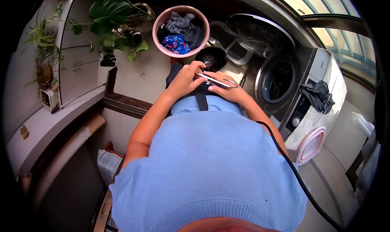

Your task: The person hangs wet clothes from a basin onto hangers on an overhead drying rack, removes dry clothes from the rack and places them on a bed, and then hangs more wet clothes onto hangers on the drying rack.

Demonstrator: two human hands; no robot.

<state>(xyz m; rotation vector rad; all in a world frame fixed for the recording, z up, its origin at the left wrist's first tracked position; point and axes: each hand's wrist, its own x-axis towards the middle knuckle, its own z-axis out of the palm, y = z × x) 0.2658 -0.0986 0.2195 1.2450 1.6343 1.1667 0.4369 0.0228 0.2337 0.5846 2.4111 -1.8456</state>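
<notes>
In front of my waist, a slim white clothes hanger [213, 80] with a grey metal hook lies between my hands. My left hand [185, 81] pinches its left end with the thumb and fingers. The fingers of my right hand [228, 88] close around the other end, near the hook. A small dark and white detail shows under the bar, too small to make out. Just beyond my fingers is a black, shiny container or bag [214, 57]. Past it, a pink basin [161, 45] holds grey and blue patterned clothes [176, 44].
To the right stands a front-loading washing machine [319, 63] with its round door [264, 37] swung open. On its top lie a dark grey cloth [318, 96] and a pink-rimmed collapsible basin [312, 146]. Plants [109, 17] fill the left. A black cable [294, 169] runs past my right arm.
</notes>
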